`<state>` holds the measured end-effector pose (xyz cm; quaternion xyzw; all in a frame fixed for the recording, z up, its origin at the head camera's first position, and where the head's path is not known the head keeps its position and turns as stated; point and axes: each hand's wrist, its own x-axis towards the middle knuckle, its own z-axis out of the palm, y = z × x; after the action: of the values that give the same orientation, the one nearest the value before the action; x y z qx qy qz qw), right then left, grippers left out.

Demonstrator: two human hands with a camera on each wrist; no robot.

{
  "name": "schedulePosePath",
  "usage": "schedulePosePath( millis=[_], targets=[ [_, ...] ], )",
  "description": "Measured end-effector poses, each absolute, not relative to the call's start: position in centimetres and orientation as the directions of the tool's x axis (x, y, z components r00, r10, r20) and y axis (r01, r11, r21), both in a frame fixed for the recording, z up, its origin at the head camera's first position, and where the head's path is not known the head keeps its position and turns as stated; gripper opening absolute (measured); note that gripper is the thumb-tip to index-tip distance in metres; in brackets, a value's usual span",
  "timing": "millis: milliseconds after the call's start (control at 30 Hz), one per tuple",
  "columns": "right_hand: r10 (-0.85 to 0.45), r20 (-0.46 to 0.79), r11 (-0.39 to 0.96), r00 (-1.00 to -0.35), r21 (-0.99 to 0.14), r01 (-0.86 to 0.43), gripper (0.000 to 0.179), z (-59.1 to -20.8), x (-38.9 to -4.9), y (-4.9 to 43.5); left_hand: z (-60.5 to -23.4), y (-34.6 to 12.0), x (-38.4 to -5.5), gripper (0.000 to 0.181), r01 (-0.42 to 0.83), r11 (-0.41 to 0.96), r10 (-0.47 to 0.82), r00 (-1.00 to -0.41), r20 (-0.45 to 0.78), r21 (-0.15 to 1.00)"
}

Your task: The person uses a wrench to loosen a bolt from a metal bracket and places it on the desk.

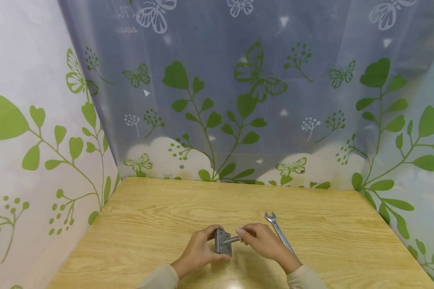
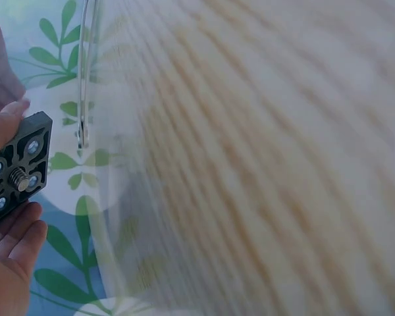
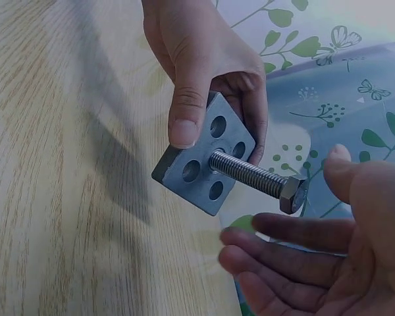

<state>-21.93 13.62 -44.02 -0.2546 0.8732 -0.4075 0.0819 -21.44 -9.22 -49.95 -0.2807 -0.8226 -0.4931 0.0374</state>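
Note:
My left hand (image 1: 197, 249) grips a square grey metal plate (image 3: 184, 153) by its edges, thumb on one side and fingers on the other. The plate has several round holes around its middle. A long hex bolt (image 3: 250, 175) is threaded through the centre, its head sticking out toward my right hand (image 3: 375, 230). In the right wrist view that hand's thumb and fingers are spread around the bolt head without touching it. The left wrist view shows the plate's ribbed dark back, where the bolt tip (image 2: 20, 179) pokes out a little.
A silver open-end wrench (image 1: 279, 232) lies on the wood-grain table (image 1: 159, 208), just beyond my right hand. Curtains (image 1: 217, 88) printed with leaves and butterflies hang along the table's back and sides.

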Motion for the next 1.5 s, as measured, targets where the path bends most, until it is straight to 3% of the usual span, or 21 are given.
schedulePosePath(
  millis=[167,467,667,967,1267,1367,1500],
  targets=[
    [-0.506,0.008,0.527,-0.862,-0.788,-0.317,0.049,-43.73,-21.84,13.55,-49.67,-9.16,-21.48,0.066,0.49,0.374,0.418,-0.847,0.328,0.787],
    [-0.548,0.115,0.504,-0.829,-0.745,-0.437,0.014,-43.42,-21.84,13.95,-49.49,-9.15,-21.47,0.065,0.481,0.36,0.42,-0.849,0.322,0.799],
    [-0.545,0.175,0.479,-0.82,-0.737,-0.476,0.019,-43.38,-21.73,14.17,-49.51,-9.13,-21.52,0.063,0.493,0.343,0.422,-0.841,0.338,0.8],
    [-0.549,0.163,0.506,-0.82,-0.716,-0.481,0.023,-43.62,-21.91,14.18,-49.37,-9.16,-21.49,0.066,0.504,0.362,0.416,-0.84,0.348,0.784],
    [-0.497,-0.003,0.53,-0.868,-0.793,-0.3,0.05,-43.75,-21.77,13.75,-49.55,-9.14,-21.44,0.065,0.513,0.362,0.416,-0.836,0.358,0.779],
    [-0.507,-0.012,0.528,-0.862,-0.795,-0.3,0.047,-43.6,-21.76,13.7,-49.54,-9.1,-21.43,0.065,0.507,0.356,0.418,-0.838,0.351,0.785],
    [-0.54,0.051,0.524,-0.84,-0.76,-0.384,0.026,-43.4,-21.92,13.92,-49.46,-9.06,-21.42,0.065,0.502,0.354,0.42,-0.839,0.346,0.789]
  ],
)
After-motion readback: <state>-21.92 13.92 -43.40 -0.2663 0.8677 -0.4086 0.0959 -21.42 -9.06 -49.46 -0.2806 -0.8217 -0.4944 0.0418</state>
